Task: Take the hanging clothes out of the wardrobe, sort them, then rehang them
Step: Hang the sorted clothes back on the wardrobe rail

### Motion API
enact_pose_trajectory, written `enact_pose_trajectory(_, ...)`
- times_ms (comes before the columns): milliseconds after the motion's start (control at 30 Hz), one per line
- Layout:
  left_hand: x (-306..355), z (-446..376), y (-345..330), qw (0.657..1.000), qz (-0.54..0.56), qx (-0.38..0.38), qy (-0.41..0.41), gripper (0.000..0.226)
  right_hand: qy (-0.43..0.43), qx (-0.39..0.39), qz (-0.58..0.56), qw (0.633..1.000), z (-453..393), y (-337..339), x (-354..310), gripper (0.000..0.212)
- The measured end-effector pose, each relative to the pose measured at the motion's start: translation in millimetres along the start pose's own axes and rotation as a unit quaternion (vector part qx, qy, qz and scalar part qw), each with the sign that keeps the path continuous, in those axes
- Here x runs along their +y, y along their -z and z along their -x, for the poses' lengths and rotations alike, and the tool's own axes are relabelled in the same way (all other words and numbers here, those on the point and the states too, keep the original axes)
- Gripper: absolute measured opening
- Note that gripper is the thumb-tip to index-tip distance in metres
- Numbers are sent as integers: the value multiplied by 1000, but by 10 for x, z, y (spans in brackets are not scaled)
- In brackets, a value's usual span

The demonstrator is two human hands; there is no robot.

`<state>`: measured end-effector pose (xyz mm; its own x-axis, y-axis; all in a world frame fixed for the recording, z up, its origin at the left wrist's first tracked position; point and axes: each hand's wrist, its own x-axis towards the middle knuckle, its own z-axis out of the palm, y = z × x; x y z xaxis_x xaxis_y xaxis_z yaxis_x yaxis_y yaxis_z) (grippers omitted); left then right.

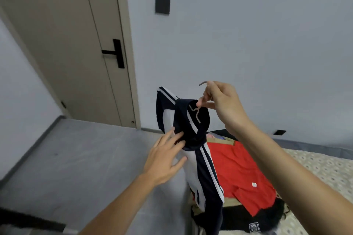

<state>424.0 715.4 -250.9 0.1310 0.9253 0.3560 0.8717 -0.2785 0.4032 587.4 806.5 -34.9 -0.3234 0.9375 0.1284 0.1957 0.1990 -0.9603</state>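
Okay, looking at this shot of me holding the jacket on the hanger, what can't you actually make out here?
All in the head view:
- Hanger: its shoulders are hidden inside the navy and white jacket; the right hand covers part of the hook.
- Jacket's lower end: cut off by the bottom edge.
- Clothes under the red garment on the bed: mostly covered, types unclear.
- Left hand: motion-blurred, so its contact with the jacket is uncertain.
- Wardrobe: not in view.

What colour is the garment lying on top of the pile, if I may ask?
Red garment, clearest in the head view.

Home bedroom: bed (315, 168), door (76, 44), strewn clothes (238, 173).
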Motion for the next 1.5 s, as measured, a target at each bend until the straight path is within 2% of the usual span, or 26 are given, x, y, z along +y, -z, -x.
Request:
enact_pose_trajectory(200,-31,1053,399,993,-34,12,113,48,19,-55,-1,998,359,-530,155,40)
enact_pose_trajectory(367,151,1899,590,980,-83,43,174,43,19,-120,-63,991,799,-920,272,39)
enact_pose_trajectory(567,469,2931,947,960,-118,47,251,45,59,-241,-106,963,1355,-1589,115,41)
enact_pose_trajectory(700,683,3601,1271,942,-114,54,311,48,91,-314,-123,937,1792,-2141,-86,41)
enact_pose_trajectory(833,880,4238,1454,922,-98,75,366,49,84,-395,-138,905,2287,-2608,-260,42)
enact_pose_trajectory(1000,1011,5020,1669,900,-85,107,415,48,73,-501,-146,850,2894,-3175,-518,38)
enact_pose_trajectory(1100,1105,5445,1843,885,-80,133,439,47,70,-547,-169,817,3299,-3485,-751,28)
enact_pose_trajectory(1233,1109,5997,2085,866,-73,169,464,46,94,-581,-154,793,3803,-3977,-1039,16)
enact_pose_trajectory(1500,652,6735,2593,854,-101,186,475,45,144,-582,-155,785,4231,-4927,-1339,12)
